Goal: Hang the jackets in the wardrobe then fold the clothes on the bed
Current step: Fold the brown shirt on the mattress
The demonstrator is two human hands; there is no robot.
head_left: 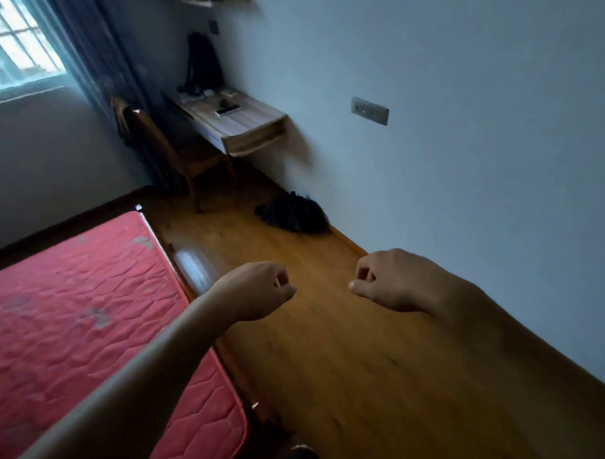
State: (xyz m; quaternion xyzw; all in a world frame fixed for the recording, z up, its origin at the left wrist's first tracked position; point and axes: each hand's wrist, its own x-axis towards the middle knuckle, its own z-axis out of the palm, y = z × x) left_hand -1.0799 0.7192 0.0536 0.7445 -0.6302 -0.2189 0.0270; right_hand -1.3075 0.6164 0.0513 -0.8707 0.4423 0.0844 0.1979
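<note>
Both my arms reach forward over the wooden floor. My left hand (258, 289) hangs with loosely curled fingers and holds nothing. My right hand (388, 281) is the same, fingers loosely curled, nothing in it. The bed with a bare red quilted mattress (84, 305) lies to the left; no clothes show on the part I see. A dark crumpled garment or bag (293, 214) lies on the floor by the wall ahead. No wardrobe or jackets are in view.
A wooden desk (242, 123) is fixed to the wall ahead, with a chair (175, 154) in front of it and a dark bag on top. A window with a curtain (92, 58) is at the far left. The wall runs along my right.
</note>
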